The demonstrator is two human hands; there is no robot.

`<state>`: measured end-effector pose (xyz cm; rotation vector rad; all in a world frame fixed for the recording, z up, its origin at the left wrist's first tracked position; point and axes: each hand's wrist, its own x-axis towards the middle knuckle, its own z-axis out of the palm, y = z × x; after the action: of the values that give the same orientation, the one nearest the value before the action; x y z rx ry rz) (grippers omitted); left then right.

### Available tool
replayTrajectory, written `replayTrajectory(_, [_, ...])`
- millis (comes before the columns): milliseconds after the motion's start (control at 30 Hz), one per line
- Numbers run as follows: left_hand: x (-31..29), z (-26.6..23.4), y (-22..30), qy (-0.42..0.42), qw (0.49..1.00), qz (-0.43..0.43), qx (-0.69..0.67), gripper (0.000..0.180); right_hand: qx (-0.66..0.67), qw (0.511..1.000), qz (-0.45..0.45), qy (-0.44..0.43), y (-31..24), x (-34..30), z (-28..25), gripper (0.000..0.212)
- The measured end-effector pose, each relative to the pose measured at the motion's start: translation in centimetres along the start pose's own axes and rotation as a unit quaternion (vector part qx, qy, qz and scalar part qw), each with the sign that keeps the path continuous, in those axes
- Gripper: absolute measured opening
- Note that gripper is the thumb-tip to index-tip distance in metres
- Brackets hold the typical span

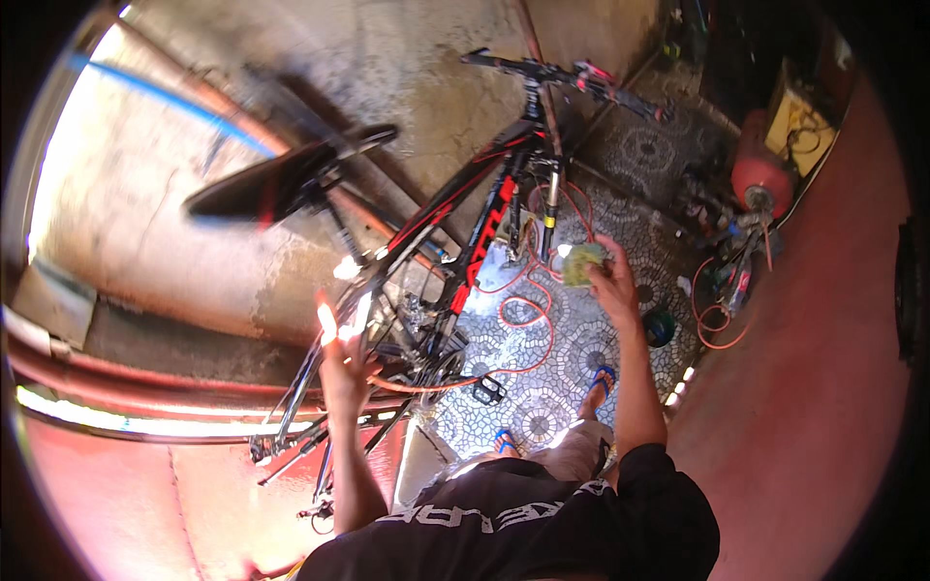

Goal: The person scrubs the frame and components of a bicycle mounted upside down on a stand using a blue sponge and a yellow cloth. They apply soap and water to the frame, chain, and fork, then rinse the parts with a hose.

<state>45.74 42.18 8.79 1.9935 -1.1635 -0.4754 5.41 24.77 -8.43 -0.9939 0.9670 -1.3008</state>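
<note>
In my right hand [614, 290], closed around it, is a yellow-green sponge [583, 264] held up above the tiled floor, right of the bicycle's front end. My left hand [343, 363] is beside the rear of a black and red bicycle frame [481, 242], below the saddle [262, 189]. Strong glare washes out its fingers; one points upward. An orange hose [426, 386] runs up to this hand and seems gripped in it, though its end is hidden. The frame's handlebar [542, 70] lies at the far side, and a pedal [488, 390] hangs near the middle. No wheels show on the bicycle.
The hose loops across the patterned tile floor [538, 426]. A dark green container [659, 327] stands right of my forearm. Farther right are a red tank [760, 174], tangled gear and another orange cord [722, 346]. A stained wall [174, 281] and a blue pipe [174, 102] border the left.
</note>
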Motion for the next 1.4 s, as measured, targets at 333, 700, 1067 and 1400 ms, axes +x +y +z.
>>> replayTrajectory(333, [-0.6,-3.9,2.8,-0.042,0.974,0.116,0.188,0.043,-0.009,0.986,-0.157,-0.057,-12.2,-10.4,27.0,0.041])
replayTrajectory(700, [-1.2,-4.9,2.3,-0.087,0.979,0.139,0.121,0.036,-0.742,0.286,-0.606,0.011,-30.3,-8.5,40.4,0.018])
replayTrajectory(1067, [-1.6,-3.8,2.2,-0.056,0.981,0.152,0.104,0.016,-0.783,0.208,-0.586,0.016,-30.8,-7.2,42.9,0.014])
replayTrajectory(1400, [-1.6,-3.9,1.8,-0.045,0.979,0.182,0.084,0.018,-0.809,0.197,-0.553,-0.021,-30.5,-8.6,42.4,0.018])
